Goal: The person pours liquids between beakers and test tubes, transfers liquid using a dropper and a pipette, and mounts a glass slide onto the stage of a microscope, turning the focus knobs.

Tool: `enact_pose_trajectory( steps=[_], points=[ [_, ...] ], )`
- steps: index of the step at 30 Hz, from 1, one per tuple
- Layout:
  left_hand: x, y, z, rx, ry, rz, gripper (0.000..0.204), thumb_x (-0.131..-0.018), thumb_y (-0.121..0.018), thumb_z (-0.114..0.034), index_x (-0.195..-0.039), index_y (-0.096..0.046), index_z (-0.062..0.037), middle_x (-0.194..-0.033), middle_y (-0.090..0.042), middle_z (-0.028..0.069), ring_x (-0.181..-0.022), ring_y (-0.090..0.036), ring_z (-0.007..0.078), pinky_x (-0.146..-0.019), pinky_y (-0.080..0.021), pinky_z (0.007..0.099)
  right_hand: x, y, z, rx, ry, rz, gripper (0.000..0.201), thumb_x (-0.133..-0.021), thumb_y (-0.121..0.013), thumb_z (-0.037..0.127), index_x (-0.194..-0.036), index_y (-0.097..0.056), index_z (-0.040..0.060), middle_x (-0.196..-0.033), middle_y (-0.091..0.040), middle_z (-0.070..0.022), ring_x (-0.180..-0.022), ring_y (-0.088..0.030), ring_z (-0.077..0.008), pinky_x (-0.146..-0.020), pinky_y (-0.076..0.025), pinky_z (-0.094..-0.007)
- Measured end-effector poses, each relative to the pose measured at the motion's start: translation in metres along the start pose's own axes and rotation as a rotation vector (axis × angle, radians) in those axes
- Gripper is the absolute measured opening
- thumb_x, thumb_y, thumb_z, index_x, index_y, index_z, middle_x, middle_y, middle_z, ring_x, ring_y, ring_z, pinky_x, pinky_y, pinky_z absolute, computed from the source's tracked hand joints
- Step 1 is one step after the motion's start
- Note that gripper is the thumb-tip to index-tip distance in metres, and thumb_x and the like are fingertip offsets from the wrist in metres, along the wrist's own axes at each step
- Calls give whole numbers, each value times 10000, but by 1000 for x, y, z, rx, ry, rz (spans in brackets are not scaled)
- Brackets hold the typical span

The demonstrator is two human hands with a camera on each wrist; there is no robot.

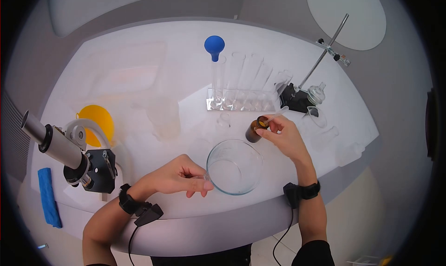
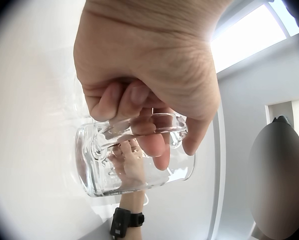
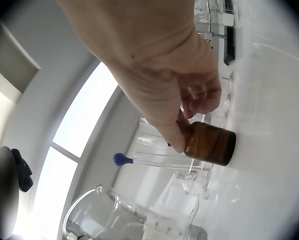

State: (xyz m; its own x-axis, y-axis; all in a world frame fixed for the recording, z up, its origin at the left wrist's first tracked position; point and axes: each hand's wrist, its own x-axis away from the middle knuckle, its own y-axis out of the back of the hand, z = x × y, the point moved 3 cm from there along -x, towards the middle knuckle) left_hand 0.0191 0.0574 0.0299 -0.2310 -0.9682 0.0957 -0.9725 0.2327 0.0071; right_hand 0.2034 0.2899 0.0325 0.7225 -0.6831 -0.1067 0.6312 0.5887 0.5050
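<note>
A wide glass beaker (image 1: 234, 166) stands near the front edge of the white table (image 1: 139, 43). My left hand (image 1: 200, 184) grips its left rim with the fingers curled over the glass. In the left wrist view, that left hand (image 2: 149, 130) hooks its fingers over the rim of the beaker (image 2: 134, 175). A small amber bottle (image 1: 254, 129) stands just behind the beaker. My right hand (image 1: 267, 129) pinches a clear dropper (image 1: 278, 114) at the bottle's mouth. The right wrist view shows the right hand (image 3: 189, 125) at the neck of the amber bottle (image 3: 210, 143).
A microscope (image 1: 69, 154), a yellow funnel (image 1: 95, 122) and a blue cloth (image 1: 49, 196) are at the left. Behind are a test tube rack (image 1: 241, 100), a blue bulb (image 1: 214, 45) and a plastic tray (image 1: 125, 71). A stand (image 1: 320, 57) and glass flasks (image 1: 317, 94) are on the right.
</note>
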Motion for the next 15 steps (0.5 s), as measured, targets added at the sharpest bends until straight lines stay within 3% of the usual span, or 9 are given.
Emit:
enact_pose_trajectory(
  steps=[2,5,8,15],
  points=[
    [0,1,1,-1,-6,-2,350,-904,-674,-329,-692,-707,-53,-599,-611,3,-477,-531,73,-467,-339,223,-4,4,-6,-51,16,-34,433,-790,-802,200,-1145,-672,-11,-741,-416,47,-665,-370,-51,-609,-350,-215],
    [0,0,0,-13,-4,2,360,-909,-668,-336,-688,-706,-54,-589,-605,2,-474,-530,69,-466,-330,223,-6,14,-11,-13,-106,-118,434,-812,-784,190,-1165,-654,-28,-677,-379,69,-598,-363,-36,-539,-337,-205],
    [1,0,0,-17,6,-8,368,-912,-664,-343,-686,-705,-56,-581,-600,-3,-469,-527,65,-466,-323,224,-9,21,-14,-87,-146,-225,410,-838,-763,192,-1163,-642,-28,-631,-397,72,-512,-397,-14,-410,-310,-198],
    [-1,0,2,-46,-4,-12,388,-913,-655,-372,-680,-705,-66,-522,-563,0,-458,-507,60,-471,-306,233,-13,28,-27,-124,-138,-297,423,-833,-767,188,-1156,-625,-45,-638,-454,52,-497,-426,-30,-405,-361,-208]
  ],
)
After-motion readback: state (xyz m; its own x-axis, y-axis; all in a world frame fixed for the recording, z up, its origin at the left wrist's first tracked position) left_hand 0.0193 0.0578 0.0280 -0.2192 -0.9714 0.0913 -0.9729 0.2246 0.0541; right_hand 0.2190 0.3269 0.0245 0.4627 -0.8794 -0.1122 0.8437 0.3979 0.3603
